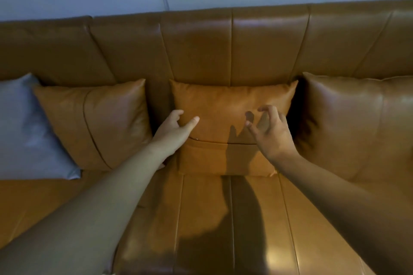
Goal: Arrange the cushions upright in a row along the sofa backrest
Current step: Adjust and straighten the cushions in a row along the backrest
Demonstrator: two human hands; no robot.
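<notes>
**Hands on the middle cushion**

Both hands are sitting loose on this one: I'm seeing the left hand (pixel 176 126) resting against the left edge of the middle tan cushion (pixel 225 123), thumb lying across its front face, fingers curling round the side, not clamping. Right hand (pixel 271 131) is hovering just in front of the cushion's right half, fingers spread and hooked, throwing a shadow on the leather; I can't tell if the tips are touching.

That cushion is standing upright against the sofa backrest (pixel 201 47), bottom edge on the seat (pixel 223 219), near the seat's middle. Left of it, another tan cushion (pixel 96 123) is leaning at a tilt, with a grey cushion (pixel 24 127) overlapping behind it at the left edge. A larger tan cushion (pixel 357 123) is standing just beside, towards the right edge.
</notes>
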